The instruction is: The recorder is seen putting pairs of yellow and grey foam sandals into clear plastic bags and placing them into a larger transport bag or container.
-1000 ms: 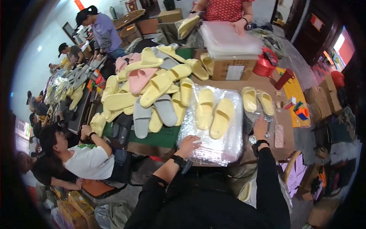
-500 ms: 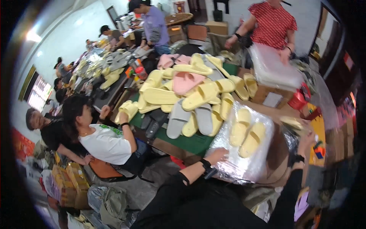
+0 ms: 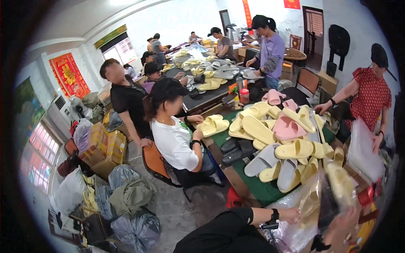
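My left hand point(image 3: 290, 215) lies at the near side of a clear plastic bag point(image 3: 291, 236), its fingers drawn together on the film. Beside those fingertips is a yellow slipper point(image 3: 310, 206) on or under the plastic; I cannot tell which. My right hand point(image 3: 342, 221), smeared by motion, grips a yellow slipper point(image 3: 341, 183) held up to the right of the bag. Just beyond is a heap of slippers: yellow ones point(image 3: 258, 128), grey ones point(image 3: 262, 160), pink ones point(image 3: 289, 127) and a black pair point(image 3: 238, 151).
At the table's left, a seated person in a white shirt point(image 3: 175, 141) handles yellow slippers point(image 3: 213, 125). Across at the right, a person in red point(image 3: 371, 90) touches a stack of clear bags point(image 3: 365, 149). Cartons point(image 3: 101, 145) and stuffed sacks point(image 3: 137, 225) stand on the floor at left.
The view has swung left, so the table sits further right. My right hand has brought its yellow slipper closer to the heap. Only one slipper now shows clearly at the plastic.
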`<control>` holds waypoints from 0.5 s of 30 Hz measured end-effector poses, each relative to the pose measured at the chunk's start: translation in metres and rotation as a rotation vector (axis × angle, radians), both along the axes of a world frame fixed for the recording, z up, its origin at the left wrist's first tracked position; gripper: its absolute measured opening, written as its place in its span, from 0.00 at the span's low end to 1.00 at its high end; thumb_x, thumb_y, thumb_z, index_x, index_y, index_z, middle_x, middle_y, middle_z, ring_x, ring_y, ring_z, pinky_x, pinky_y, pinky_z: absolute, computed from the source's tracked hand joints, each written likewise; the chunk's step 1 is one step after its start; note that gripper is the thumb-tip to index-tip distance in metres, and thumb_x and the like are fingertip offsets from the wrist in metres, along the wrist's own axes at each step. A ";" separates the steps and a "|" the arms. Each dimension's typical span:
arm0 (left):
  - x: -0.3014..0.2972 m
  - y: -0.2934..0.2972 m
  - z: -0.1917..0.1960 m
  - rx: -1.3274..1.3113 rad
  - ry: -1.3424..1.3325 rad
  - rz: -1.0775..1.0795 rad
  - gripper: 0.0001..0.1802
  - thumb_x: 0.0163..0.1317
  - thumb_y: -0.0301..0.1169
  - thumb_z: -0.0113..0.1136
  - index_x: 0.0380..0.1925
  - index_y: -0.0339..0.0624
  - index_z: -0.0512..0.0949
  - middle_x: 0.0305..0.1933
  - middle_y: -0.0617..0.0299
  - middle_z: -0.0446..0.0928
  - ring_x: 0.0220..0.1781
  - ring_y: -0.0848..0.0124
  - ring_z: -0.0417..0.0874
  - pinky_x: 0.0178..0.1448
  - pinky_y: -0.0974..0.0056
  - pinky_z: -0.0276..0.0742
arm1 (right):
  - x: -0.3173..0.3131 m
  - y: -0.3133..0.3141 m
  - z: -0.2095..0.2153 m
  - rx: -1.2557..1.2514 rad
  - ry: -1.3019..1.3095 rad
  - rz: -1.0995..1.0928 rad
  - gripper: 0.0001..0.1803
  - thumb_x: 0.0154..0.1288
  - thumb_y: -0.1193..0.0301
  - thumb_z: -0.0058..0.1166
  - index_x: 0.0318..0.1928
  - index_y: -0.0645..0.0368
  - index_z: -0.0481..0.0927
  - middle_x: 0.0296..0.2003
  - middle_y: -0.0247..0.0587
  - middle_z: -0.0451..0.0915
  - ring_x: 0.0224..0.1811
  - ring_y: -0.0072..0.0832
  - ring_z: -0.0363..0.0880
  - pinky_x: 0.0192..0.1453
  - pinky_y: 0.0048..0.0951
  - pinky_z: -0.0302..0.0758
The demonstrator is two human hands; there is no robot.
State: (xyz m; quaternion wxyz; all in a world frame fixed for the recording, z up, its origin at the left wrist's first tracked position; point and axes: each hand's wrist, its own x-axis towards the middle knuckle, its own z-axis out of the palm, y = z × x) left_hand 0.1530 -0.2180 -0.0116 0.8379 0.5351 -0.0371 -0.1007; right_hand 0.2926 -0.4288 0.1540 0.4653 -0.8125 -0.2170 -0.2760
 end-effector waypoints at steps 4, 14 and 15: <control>0.006 -0.004 0.019 -0.704 0.164 -0.049 0.09 0.59 0.33 0.51 0.38 0.46 0.67 0.31 0.67 0.69 0.28 0.70 0.73 0.31 0.62 0.72 | -0.030 0.041 -0.081 -0.197 0.237 0.266 0.16 0.56 0.77 0.44 0.46 0.66 0.71 0.43 0.51 0.72 0.46 0.40 0.69 0.50 0.33 0.66; -0.008 0.008 0.062 -0.134 0.426 -0.006 0.23 0.62 0.58 0.35 0.37 0.55 0.72 0.32 0.71 0.72 0.29 0.79 0.71 0.35 0.69 0.67 | -0.122 0.064 0.007 -0.908 0.266 0.620 0.45 0.42 0.65 0.61 0.61 0.64 0.55 0.58 0.54 0.59 0.63 0.50 0.53 0.64 0.49 0.48; -0.006 0.006 0.059 -0.130 0.429 -0.008 0.23 0.62 0.58 0.35 0.37 0.55 0.72 0.32 0.71 0.72 0.29 0.79 0.71 0.35 0.69 0.67 | -0.122 0.064 0.009 -0.998 0.286 0.582 0.48 0.40 0.66 0.63 0.62 0.63 0.53 0.58 0.53 0.59 0.62 0.50 0.54 0.63 0.50 0.50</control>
